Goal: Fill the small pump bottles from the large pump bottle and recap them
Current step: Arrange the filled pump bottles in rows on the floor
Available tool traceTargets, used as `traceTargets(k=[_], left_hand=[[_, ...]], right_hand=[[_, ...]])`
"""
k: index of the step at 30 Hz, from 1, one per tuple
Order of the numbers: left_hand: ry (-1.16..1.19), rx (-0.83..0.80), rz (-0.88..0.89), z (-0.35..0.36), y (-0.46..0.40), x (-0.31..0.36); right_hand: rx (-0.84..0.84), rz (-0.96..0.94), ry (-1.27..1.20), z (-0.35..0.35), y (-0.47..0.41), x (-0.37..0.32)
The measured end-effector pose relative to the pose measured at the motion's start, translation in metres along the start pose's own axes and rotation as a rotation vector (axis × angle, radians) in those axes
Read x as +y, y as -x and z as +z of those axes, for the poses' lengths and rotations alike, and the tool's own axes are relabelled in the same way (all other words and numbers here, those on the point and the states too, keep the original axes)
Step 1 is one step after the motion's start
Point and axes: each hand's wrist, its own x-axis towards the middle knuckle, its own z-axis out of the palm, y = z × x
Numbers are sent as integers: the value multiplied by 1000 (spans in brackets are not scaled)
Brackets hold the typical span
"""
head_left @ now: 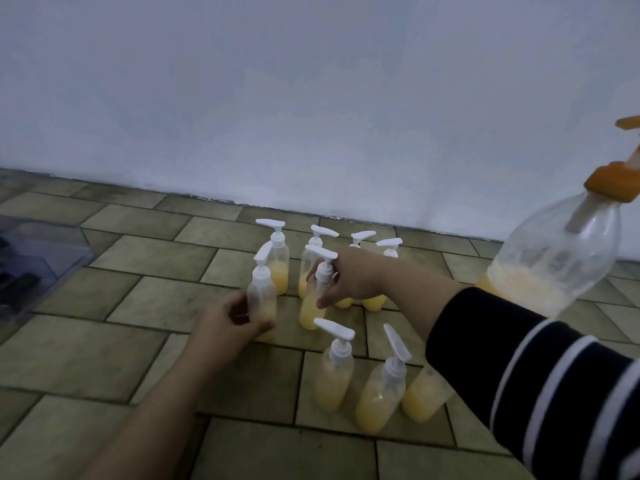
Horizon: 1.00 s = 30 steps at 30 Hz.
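Large pump bottle stands far right of both grips, nearer right arm. Right hand pinches upright small bottle at neck. Left hand wraps another small bottle, just left, upright.

Large bottle's orange pump head cut off

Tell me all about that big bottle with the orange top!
The big bottle stands at the right edge of the tiled floor, near the white wall. It looks like clear plastic, with an orange collar and an orange pump head that the picture's edge partly cuts off. A tube runs down inside. Yellow liquid fills only the bottom; residue smears the walls. No hand touches it.
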Motion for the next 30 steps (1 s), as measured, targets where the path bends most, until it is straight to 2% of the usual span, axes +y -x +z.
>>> traceTargets(k=[8, 19, 25, 30], left_hand=[[-87, 47, 17, 7, -25, -2], [-90, 56, 8, 15, -37, -1], [-82, 9, 7, 16, -42, -2], [-119, -43, -6, 14, -43, -5]], right_hand=[[-14, 21, 0, 0, -6, -1], [6, 21, -20, 3, -8, -9], [1, 39, -27, 3, -6, -11], [-48, 68, 154, -8, 4, -17]])
